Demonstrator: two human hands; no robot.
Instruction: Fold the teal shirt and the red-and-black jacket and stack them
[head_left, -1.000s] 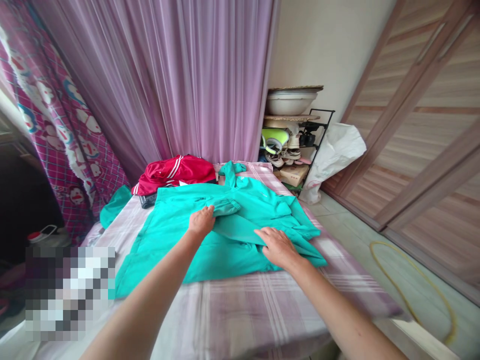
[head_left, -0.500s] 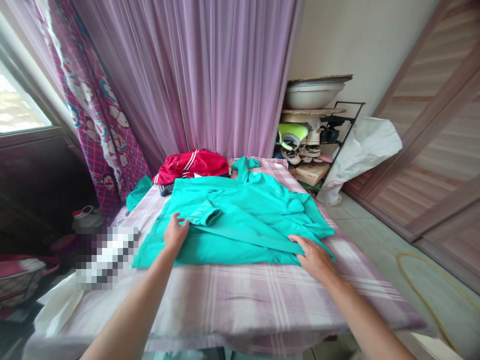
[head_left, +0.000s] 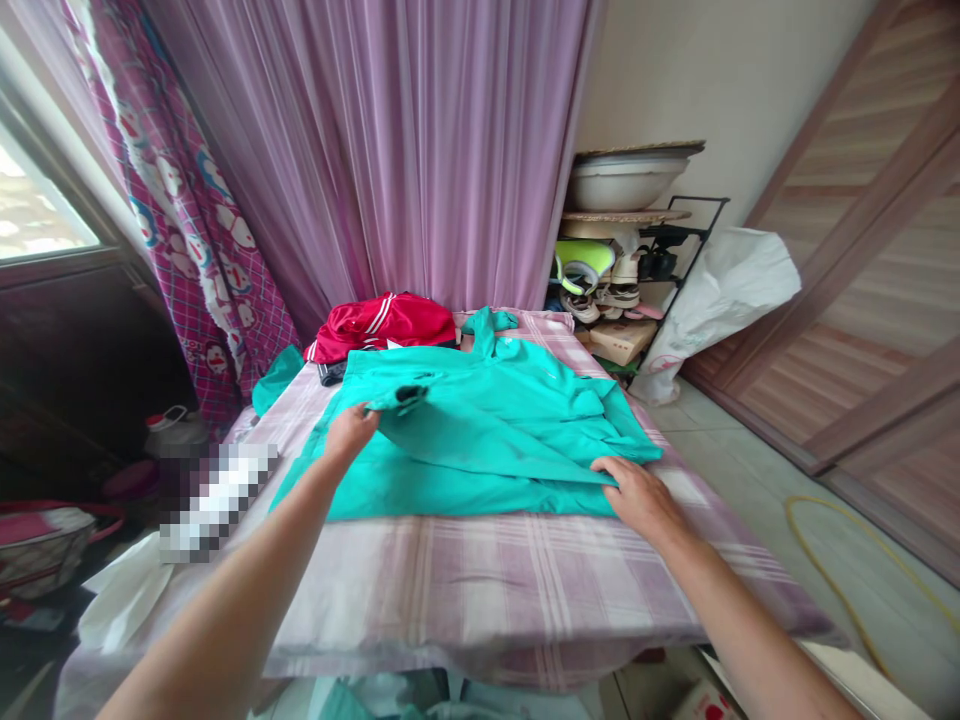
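"Up came the teal jacket's [head_left: 525,385] near sleeve [head_left: 465,440]; half a second earlier its cuff [head_left: 411,397] lay on the cloth, and now that end was raised."

"Held by what?"

"Left grip [head_left: 351,432], closed narrow on the cuff's edge. Right grip [head_left: 641,500] had the sleeve's other end pinched, so the stretch between them was pulled fairly straight."

"Where was the jacket?"

"Spread across the plaid-covered surface [head_left: 450,590], with part of it crumpled at the right."

"And round about?"

"Just behind it, toward the left, a red garment [head_left: 382,325] with white stripes; beyond, a purple curtain [head_left: 450,150]. Well off to the right stood a white sack [head_left: 739,275]. Below the front edge was some teal fabric [head_left: 345,702], I think, though mostly cut off."
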